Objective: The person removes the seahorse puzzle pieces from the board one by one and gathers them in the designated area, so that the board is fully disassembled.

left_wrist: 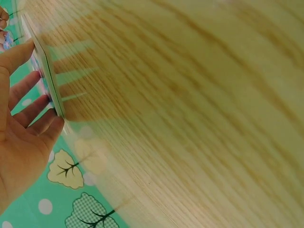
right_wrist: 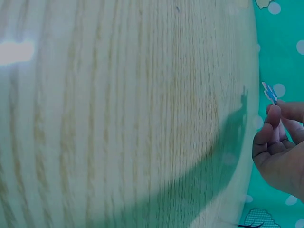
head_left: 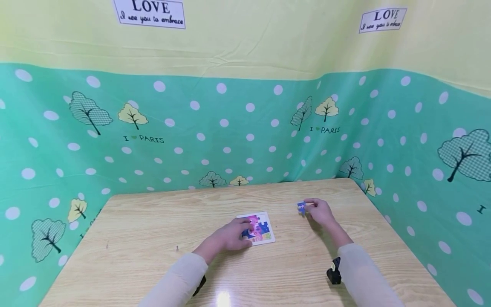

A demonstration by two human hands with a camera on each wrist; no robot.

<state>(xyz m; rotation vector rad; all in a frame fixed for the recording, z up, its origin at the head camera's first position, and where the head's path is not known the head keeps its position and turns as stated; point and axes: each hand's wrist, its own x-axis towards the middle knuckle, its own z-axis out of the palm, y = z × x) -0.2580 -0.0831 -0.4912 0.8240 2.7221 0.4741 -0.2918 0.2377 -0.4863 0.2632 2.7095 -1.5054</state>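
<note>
A small jigsaw puzzle in a white frame (head_left: 270, 230) lies on the table, with a pink creature on dark blue pictured in it. My left hand (head_left: 231, 235) rests on its left side, thumb at the near edge and fingers spread over the picture. In the left wrist view the fingertips (left_wrist: 56, 124) touch the thin tray edge (left_wrist: 46, 66). To the right of the puzzle, my right hand (head_left: 321, 212) pinches a blue jigsaw piece (head_left: 301, 207) between thumb and fingers. The right wrist view shows this piece (right_wrist: 270, 92) held nearly edge-on.
The wooden table (head_left: 153, 256) runs back to a green and yellow patterned curtain (head_left: 215, 140), which also hangs along the right side. A small dark mark (head_left: 177, 248) shows on the tabletop left of the puzzle. A dark wrist device (head_left: 334, 273) sits at the right sleeve.
</note>
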